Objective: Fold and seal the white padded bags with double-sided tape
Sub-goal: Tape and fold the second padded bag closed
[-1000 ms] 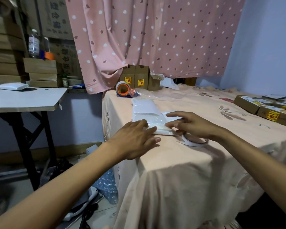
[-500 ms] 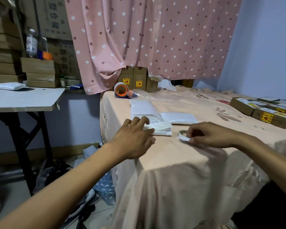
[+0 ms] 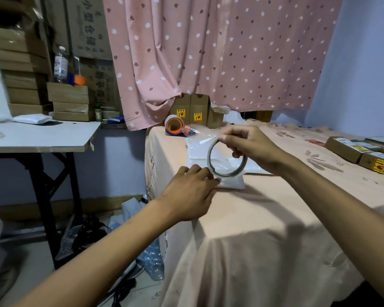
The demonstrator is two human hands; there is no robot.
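a: where's the bag you're working on?
b: the folded white padded bag [image 3: 232,183] lies flat on the peach tablecloth [image 3: 264,218], near the table's left edge. your left hand [image 3: 191,191] is on its near-left side, fingers fairly straight and close together, pressing the fold down, not curled round anything.
a: and the tape?
b: your right hand [image 3: 251,147] holds the double-sided tape roll [image 3: 209,158] in the air just above the bag, thumb and fingers pinching the thin ring at its upper right. i cannot tell whether a free end is peeled.
a: how will the bag behave?
b: my guess is light, soft and springy. the padding will likely push the fold open, and the smooth skin may slide on the cloth. so hold it with flat pressure along the fold, close to where the tape goes, rather than pinching a corner. the roll looks like a thin hoop, so grip its rim and watch that the sticky strip doesn't curl onto itself.
a: anything nearby?
b: more white bags [image 3: 197,149] lie just behind. an orange-cored tape roll [image 3: 174,127] sits at the far edge, and brown boxes [image 3: 350,149] are well off to your right.
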